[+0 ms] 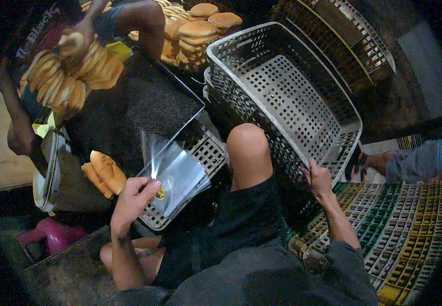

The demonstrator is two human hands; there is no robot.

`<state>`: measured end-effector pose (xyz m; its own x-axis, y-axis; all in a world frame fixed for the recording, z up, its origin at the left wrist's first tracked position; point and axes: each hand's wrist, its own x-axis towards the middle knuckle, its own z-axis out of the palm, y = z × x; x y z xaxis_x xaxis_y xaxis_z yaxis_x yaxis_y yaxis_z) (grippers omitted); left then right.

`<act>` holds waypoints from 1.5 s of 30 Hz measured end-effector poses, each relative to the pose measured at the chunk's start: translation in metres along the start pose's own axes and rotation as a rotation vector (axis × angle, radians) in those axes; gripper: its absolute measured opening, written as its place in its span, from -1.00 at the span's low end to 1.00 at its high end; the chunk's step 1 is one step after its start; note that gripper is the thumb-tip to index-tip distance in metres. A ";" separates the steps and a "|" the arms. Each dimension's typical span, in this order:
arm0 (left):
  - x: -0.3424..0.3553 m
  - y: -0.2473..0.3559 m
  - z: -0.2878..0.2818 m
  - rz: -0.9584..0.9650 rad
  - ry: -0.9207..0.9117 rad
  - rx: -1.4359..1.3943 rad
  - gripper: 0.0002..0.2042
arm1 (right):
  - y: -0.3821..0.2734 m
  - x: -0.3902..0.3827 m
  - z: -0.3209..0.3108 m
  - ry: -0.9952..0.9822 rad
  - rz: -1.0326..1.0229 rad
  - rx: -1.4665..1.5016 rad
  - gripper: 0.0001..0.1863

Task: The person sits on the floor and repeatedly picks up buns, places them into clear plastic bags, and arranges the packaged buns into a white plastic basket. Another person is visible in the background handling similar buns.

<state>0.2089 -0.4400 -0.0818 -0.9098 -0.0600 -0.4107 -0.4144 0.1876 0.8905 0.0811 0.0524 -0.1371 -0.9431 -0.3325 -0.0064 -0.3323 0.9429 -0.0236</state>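
My left hand (135, 200) is closed, thumb against fingers, on a clear plastic bag (156, 166) with a small yellow and black mark. Beneath it, a stack of clear plastic bags (186, 171) lies on a shallow grey plastic crate (212, 153). Just left of that hand, two long bread rolls (105, 172) lie side by side on the dark tray's near edge. My right hand (318, 181) grips the near rim of a large grey slatted plastic crate (282, 130), which is tilted and has nothing in it. The fingers outside the rim are partly hidden.
Across a dark tray (144, 97), a co-worker's hand (73, 43) is at a cluster of buns (73, 76). More round buns (199, 33) are piled behind. Yellow, green and white crates (399, 219) stand at right, near another person's leg. A magenta plastic object (58, 235) sits lower left.
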 end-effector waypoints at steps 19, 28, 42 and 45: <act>0.018 -0.011 0.050 -0.021 0.613 -0.445 -0.40 | -0.320 0.120 -0.041 -0.514 -0.408 1.769 -0.81; 0.003 0.001 0.012 0.403 0.742 -1.102 -0.77 | -0.315 0.093 -0.044 -0.565 -0.038 1.929 -0.82; -0.092 -0.090 -0.086 0.462 1.555 -0.994 -0.61 | -0.484 0.068 0.068 0.167 -0.751 0.665 -0.36; -0.096 -0.086 -0.082 0.413 1.518 -1.055 -0.60 | -0.480 0.083 0.100 0.094 -0.636 0.651 -0.41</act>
<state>0.3302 -0.5303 -0.1026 0.0532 -0.9789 -0.1975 0.4968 -0.1456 0.8556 0.1633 -0.4300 -0.2262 -0.5913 -0.7557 0.2815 -0.7431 0.3750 -0.5541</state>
